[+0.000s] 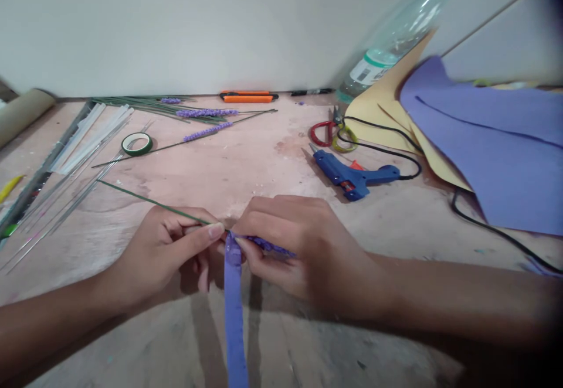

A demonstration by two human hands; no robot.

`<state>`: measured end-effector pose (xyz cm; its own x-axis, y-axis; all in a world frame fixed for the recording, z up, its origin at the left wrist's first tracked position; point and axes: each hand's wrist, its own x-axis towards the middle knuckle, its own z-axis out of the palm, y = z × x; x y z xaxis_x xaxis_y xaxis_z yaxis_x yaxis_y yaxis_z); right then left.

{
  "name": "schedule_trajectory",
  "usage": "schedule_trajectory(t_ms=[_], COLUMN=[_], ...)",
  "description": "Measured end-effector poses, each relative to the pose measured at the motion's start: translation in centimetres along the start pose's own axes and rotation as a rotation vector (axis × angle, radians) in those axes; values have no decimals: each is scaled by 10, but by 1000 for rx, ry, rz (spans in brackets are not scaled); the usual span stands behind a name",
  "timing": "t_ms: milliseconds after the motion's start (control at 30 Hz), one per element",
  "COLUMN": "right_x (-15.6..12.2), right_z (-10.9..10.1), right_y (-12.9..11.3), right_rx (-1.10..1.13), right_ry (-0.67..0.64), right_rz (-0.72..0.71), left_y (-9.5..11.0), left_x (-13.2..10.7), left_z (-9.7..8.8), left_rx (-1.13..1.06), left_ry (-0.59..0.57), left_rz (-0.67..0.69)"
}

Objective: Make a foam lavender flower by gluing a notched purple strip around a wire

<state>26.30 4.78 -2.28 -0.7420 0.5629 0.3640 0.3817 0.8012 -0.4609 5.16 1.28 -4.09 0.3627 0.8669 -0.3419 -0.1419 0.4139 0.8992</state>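
My left hand pinches a thin green stem between thumb and fingers; the stem's free end points up to the left. Close beside it, my right hand is closed around the purple flower spike at the stem's other end. From between the two hands a purple paper strip hangs down toward me, its upper end against the stem and looking shiny there. One edge of the strip appears finely cut. My right palm and fingers hide part of the spike.
A blue glue gun with a black cord lies right of centre, near red-and-yellow scissors. Green tape, finished purple sprigs, wires and glue sticks lie left. Behind are an orange cutter, a bottle and purple sheets.
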Motion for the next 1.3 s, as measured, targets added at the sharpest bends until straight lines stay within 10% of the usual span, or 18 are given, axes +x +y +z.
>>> schedule_trajectory(t_ms=[800,1067,1300], right_x=[0,0,7], right_z=[-11,-10,-25], right_y=[-6,-8,-5], right_rx=[91,80,358], right_ry=[-19,-87,-90], right_rz=[92,43,162], left_y=[8,4,2], left_x=[0,-4,-1], left_z=[-2,7,9], left_rx=[258,-354,-368], left_ry=[-189,-180,-163], left_rz=[141,-48,-34])
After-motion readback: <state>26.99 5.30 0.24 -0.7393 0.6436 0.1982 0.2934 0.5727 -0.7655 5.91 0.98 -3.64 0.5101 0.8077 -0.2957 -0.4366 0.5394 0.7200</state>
